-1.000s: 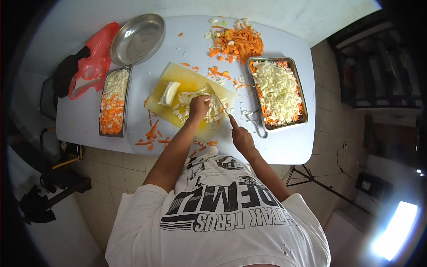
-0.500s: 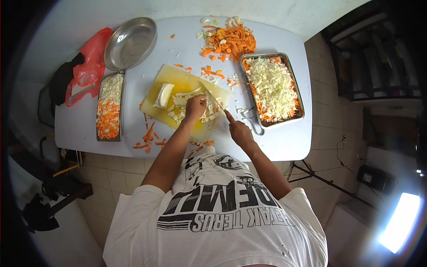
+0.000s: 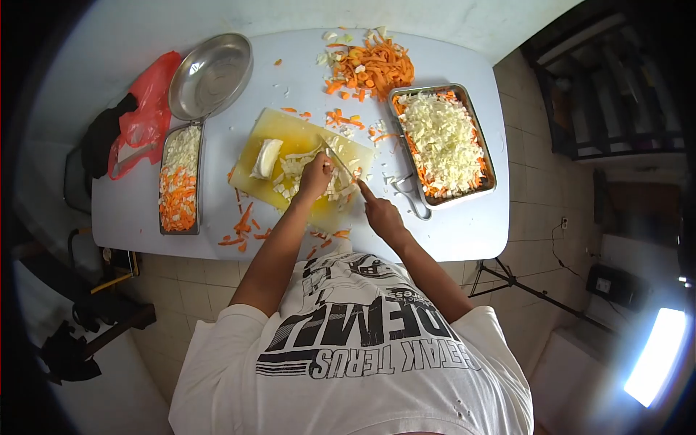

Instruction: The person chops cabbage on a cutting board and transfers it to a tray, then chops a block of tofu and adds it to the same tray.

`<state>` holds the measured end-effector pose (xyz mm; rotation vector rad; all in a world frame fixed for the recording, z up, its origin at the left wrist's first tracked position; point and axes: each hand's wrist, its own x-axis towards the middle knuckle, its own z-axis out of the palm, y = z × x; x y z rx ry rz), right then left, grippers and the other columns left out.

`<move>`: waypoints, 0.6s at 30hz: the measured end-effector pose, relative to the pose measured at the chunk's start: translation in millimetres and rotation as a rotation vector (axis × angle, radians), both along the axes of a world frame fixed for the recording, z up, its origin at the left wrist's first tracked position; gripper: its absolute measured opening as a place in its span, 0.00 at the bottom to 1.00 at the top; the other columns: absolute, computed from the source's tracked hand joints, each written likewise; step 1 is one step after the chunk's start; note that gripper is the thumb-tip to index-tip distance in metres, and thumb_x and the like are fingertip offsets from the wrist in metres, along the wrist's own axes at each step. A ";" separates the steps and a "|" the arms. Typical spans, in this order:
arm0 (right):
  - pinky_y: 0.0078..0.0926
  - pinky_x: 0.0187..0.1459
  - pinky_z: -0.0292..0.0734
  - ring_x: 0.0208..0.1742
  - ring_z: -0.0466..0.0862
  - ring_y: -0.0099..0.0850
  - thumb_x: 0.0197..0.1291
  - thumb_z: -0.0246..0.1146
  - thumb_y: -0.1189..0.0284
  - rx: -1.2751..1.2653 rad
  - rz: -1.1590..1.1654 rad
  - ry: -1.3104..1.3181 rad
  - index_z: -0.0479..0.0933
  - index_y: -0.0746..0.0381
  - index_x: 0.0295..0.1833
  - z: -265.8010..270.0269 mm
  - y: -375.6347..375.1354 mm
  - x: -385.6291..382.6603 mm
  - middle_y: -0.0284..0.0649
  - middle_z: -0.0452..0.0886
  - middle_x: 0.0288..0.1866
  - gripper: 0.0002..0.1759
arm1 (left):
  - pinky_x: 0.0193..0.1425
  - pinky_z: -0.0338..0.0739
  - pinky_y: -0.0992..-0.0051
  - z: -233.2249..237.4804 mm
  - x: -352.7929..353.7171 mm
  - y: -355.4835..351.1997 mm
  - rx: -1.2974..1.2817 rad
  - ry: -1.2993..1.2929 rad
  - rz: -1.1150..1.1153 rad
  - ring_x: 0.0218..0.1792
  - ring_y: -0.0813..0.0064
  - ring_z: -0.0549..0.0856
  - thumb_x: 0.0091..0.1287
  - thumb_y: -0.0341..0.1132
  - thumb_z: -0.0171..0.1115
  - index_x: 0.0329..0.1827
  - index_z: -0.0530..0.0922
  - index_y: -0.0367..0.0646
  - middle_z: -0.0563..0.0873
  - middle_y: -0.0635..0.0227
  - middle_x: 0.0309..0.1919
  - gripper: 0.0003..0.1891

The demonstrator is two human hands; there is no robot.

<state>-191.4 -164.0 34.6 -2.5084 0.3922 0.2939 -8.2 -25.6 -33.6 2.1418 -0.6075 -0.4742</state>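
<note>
My right hand [image 3: 383, 217] is wrapped around the handle of a kitchen knife [image 3: 341, 161], its blade slanting up and left over the cutting board [image 3: 250, 170]. Just left of the blade, my left hand [image 3: 317, 176] is curled with bent fingers pressing on cut cabbage [image 3: 293, 165]; the fingertips and part of the cabbage under them are hidden. A larger cabbage chunk [image 3: 267, 159] sits toward the board's left side. Chopped bits lie around both hands, on the yellow-stained surface and near the board's right edge.
A deep tray [image 3: 494, 185] of chopped cabbage and carrot stands right, with a metal-handled peeler-like tool [image 3: 415, 199] beside it. Carrot peelings [image 3: 380, 65] are heaped at the back. Left are a narrow tray [image 3: 199, 163], a round steel bowl [image 3: 210, 76] and a red plastic bag [image 3: 145, 123].
My right hand and the knife have shifted slightly left, bringing the blade closer to my left hand. My left hand stays curled on the cabbage, a touch further left.
</note>
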 end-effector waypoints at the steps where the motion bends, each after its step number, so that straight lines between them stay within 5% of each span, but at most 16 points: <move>1: 0.49 0.30 0.80 0.27 0.84 0.51 0.66 0.55 0.72 0.003 -0.004 -0.021 0.48 0.46 0.79 -4.5 2.8 4.5 0.54 0.82 0.26 0.38 | 0.38 0.80 0.65 -2.0 0.2 2.7 0.021 -0.023 -0.012 0.34 0.59 0.86 0.64 0.27 0.61 0.47 0.73 0.42 0.84 0.57 0.36 0.10; 4: 0.52 0.31 0.79 0.27 0.83 0.53 0.65 0.55 0.73 0.034 -0.016 -0.035 0.49 0.47 0.78 5.5 4.6 1.7 0.55 0.81 0.25 0.38 | 0.37 0.80 0.67 -8.5 4.6 6.3 -0.028 -0.429 0.068 0.32 0.60 0.85 0.61 0.26 0.65 0.47 0.75 0.41 0.83 0.59 0.36 0.12; 11: 0.53 0.32 0.76 0.27 0.81 0.57 0.63 0.57 0.75 0.171 -0.043 -0.135 0.56 0.53 0.76 33.4 -2.4 -44.0 0.57 0.80 0.24 0.36 | 0.42 0.79 0.64 15.6 7.0 6.5 -0.002 -0.099 0.130 0.37 0.58 0.85 0.56 0.24 0.68 0.49 0.77 0.41 0.83 0.57 0.40 0.17; 18: 0.51 0.30 0.78 0.26 0.82 0.52 0.65 0.55 0.74 0.092 0.043 -0.038 0.52 0.48 0.78 49.5 2.5 -42.9 0.52 0.80 0.26 0.37 | 0.45 0.78 0.64 17.9 8.3 27.1 0.071 -0.249 0.137 0.39 0.61 0.85 0.57 0.26 0.67 0.49 0.78 0.42 0.85 0.62 0.38 0.16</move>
